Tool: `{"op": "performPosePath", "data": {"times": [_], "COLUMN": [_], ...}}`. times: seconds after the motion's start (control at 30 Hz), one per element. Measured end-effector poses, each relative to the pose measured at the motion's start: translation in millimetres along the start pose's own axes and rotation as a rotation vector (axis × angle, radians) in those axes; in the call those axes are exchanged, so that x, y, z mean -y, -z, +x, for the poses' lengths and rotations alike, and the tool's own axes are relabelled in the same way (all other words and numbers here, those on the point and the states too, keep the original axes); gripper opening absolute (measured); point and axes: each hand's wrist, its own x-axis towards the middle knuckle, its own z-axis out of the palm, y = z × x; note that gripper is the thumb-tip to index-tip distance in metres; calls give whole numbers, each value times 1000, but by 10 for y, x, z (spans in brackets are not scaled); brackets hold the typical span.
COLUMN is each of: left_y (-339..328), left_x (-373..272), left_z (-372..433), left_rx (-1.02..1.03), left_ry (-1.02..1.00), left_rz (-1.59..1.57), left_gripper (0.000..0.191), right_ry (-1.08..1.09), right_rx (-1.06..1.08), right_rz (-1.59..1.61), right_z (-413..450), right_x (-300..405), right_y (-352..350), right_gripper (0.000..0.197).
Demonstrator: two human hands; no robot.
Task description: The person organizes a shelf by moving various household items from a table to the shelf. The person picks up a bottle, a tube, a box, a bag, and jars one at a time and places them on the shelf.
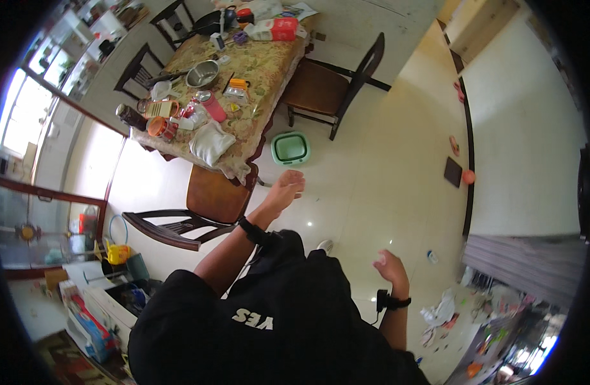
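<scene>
My left hand (pixel 286 190) is raised over the tiled floor, just below a green plastic basin (pixel 290 148) that sits on the floor beside the table. Its fingers are slightly bent and hold nothing that I can see. My right hand (pixel 390 265) hangs over the floor on the right, fingers loosely curled, with no object visible in it. Both wrists wear black straps. The cloth-covered table (pixel 256 103) bears a metal bowl (pixel 202 74), a pink bottle (pixel 212 106), a white cloth (pixel 212 143) and an orange-lidded jar (pixel 161 128).
A wooden chair (pixel 218 192) stands at the table's near end, another chair (pixel 319 89) on its right side. Slippers and a dark flat object (pixel 453 172) lie along the right wall. A plastic bag (pixel 439 310) and scattered items lie at lower right; a yellow watering can (pixel 118 253) stands left.
</scene>
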Motion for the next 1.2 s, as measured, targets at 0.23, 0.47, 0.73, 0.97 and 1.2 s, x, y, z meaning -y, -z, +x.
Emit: {"op": "performPosePath", "data": {"times": [0.23, 0.47, 0.73, 0.97, 1.2], "left_y": [373, 1301, 2122, 2506, 2453], "left_x": [127, 226, 154, 103, 102], "left_z": [334, 1805, 3357, 3802, 3900], "left_rx": [-291, -573, -1043, -1080, -1212], "left_ry": [-24, 53, -145, -35, -98], "left_rz": [133, 191, 135, 303, 324], "left_gripper": [49, 55, 65, 49, 33], "right_ry": [321, 553, 624, 653, 782], "right_rx": [175, 108, 362, 293, 418], "right_rz": [-166, -29, -52, 14, -75], "right_z": [1700, 2901, 3759, 4724, 5387], "right_x": [1332, 2764, 3998, 4911, 5216], "right_y": [1250, 723, 426, 529, 353], "right_gripper": [63, 70, 84, 72, 59]}}
